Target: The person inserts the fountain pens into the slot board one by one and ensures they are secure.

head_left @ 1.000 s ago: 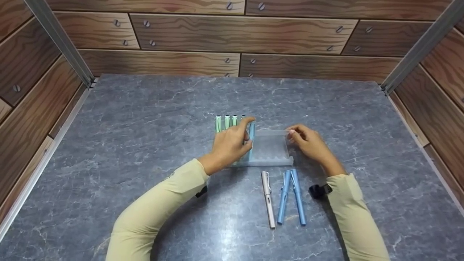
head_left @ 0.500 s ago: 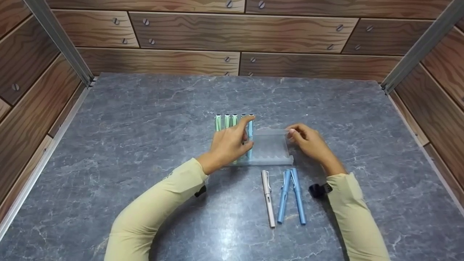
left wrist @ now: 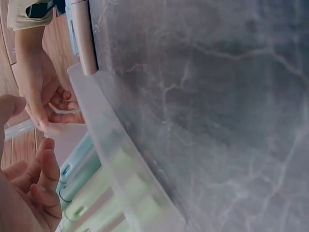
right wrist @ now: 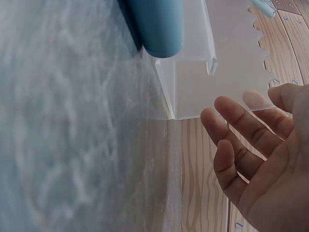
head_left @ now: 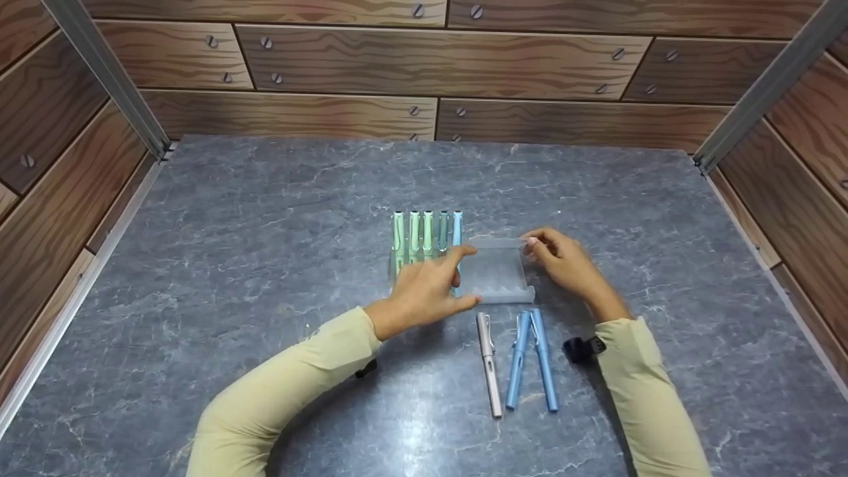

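A clear plastic pen rack (head_left: 493,268) with a notched front lip lies mid-table. In its left part, side by side, are three light green pens (head_left: 415,228), a dark green pen (head_left: 444,232) and a light blue pen (head_left: 458,228). My left hand (head_left: 427,288) hovers over the lower ends of these pens, thumb and forefinger spread apart, holding nothing; it hides part of the rack. My right hand (head_left: 563,262) pinches the rack's far right corner between thumb and forefinger, while the other fingers (right wrist: 236,164) curve loosely below the edge in the right wrist view.
In front of the rack lie a silvery-pink pen (head_left: 489,364) and two blue pens, the left one (head_left: 519,361) and the right one (head_left: 544,361) nearly touching at their tops. Wood-patterned walls (head_left: 437,63) enclose the grey marbled table (head_left: 298,199).
The light blue pen has settled into the rack beside the dark green one. My left hand has let go of it and drawn back toward me, uncovering the pens. The right hand stays put.
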A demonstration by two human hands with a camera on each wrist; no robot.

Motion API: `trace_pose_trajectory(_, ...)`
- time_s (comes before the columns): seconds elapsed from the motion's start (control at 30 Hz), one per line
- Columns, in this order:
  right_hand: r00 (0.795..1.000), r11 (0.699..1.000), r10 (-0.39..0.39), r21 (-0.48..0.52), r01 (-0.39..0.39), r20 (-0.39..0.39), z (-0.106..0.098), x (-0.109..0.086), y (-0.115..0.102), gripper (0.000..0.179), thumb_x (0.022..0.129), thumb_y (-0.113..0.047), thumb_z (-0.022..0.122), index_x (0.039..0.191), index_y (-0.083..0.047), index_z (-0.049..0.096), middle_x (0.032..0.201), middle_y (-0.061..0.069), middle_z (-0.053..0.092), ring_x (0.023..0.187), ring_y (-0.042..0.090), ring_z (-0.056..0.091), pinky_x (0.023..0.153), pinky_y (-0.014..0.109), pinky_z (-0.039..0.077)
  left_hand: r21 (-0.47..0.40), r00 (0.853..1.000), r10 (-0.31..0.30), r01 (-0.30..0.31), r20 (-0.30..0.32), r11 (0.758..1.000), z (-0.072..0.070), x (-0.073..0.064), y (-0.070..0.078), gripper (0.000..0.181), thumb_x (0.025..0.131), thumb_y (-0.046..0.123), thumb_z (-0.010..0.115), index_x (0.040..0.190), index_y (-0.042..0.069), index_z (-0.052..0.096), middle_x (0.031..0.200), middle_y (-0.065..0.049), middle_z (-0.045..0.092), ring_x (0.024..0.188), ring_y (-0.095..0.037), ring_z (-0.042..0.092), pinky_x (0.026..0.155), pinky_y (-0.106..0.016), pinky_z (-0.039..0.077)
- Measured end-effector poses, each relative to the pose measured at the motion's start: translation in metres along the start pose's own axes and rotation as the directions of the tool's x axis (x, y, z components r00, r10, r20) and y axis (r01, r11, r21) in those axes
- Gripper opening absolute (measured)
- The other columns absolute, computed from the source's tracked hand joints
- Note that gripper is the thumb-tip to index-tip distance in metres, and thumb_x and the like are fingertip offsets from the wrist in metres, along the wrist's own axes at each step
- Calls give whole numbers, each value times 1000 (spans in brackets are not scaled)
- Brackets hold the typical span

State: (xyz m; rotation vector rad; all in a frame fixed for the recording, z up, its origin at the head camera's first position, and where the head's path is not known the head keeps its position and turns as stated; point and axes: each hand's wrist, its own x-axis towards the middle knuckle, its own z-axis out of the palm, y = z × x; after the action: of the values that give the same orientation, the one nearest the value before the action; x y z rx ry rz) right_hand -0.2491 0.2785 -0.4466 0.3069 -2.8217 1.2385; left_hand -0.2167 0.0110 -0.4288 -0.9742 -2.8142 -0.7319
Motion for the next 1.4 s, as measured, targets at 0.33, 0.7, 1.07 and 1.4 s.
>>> trace_pose_trajectory(0.33, 1000, 1000, 12, 19, -12, 4, 1, 0, -1, 32, 103, -22, 45, 118, 1, 61, 100, 19, 68, 89, 33, 65, 73, 25, 48, 7, 976, -5, 4, 219, 1000, 8, -9, 11, 68, 80, 59, 67, 133, 20, 49, 73, 7, 62, 57, -7, 51, 41, -18, 35)
trace_pose_trajectory(0.7, 1000, 1000, 20, 18, -20, 5, 3, 0, 0, 32, 103, -23, 45, 118, 0, 61, 100, 19, 68, 89, 32, 66, 75, 30, 49, 52, 943, -47, 32, 328, 998, 20, -11, 23, 72, 77, 70, 63, 128, 20, 53, 59, 10, 42, 52, -8, 42, 42, -23, 30)
trace_pose_trajectory(1.07, 1000, 1000, 17, 10, -17, 1, 0, 0, -2, 33, 103, -25, 44, 118, -1, 61, 101, 18, 68, 89, 30, 65, 78, 34, 50, 28, 917, -88, 84, 389, 996, 28, -10, 29, 74, 75, 70, 65, 129, 20, 53, 64, 8, 48, 57, -10, 47, 46, -23, 34)
trace_pose_trajectory(1.4, 1000, 999, 10, 42, -10, 11, 1, 0, -2, 32, 103, -22, 45, 118, 0, 61, 100, 20, 68, 89, 32, 65, 73, 23, 48, 51, 898, -149, 141, 415, 989, 32, -10, 32, 76, 72, 68, 69, 126, 16, 54, 75, 7, 56, 66, -12, 53, 53, -26, 41)
